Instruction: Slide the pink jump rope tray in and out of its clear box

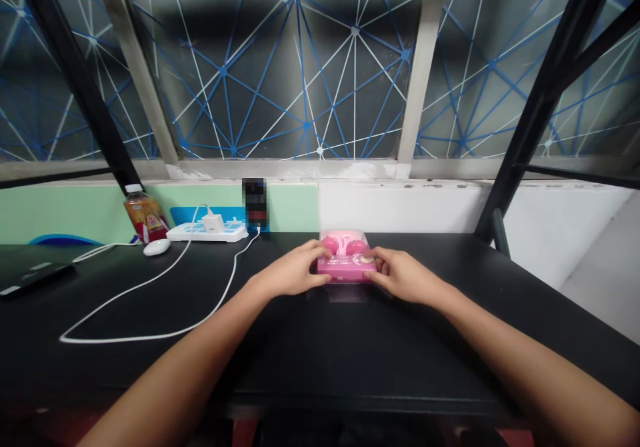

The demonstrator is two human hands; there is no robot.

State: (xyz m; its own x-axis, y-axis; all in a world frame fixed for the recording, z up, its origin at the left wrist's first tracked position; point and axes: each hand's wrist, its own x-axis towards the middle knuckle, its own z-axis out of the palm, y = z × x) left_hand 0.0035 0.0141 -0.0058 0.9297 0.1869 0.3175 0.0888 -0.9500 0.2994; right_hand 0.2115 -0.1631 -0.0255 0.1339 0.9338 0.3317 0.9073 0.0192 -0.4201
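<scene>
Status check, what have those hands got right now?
Left hand, right hand gripping either side of pink package. Nothing in the way; white cable off left on black desk.

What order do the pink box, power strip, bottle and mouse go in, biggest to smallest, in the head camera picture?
Biggest: the pink box and the power strip look about alike, and the box is nearer the camera, so I can't rank them.
Next: the bottle.
Smallest: the mouse.

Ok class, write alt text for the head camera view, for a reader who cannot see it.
A person's left hand and right hand hold the sides of a pink package on a black desk. Farther along the desk are a white power strip, a white mouse and a bottle, below a window.
</scene>
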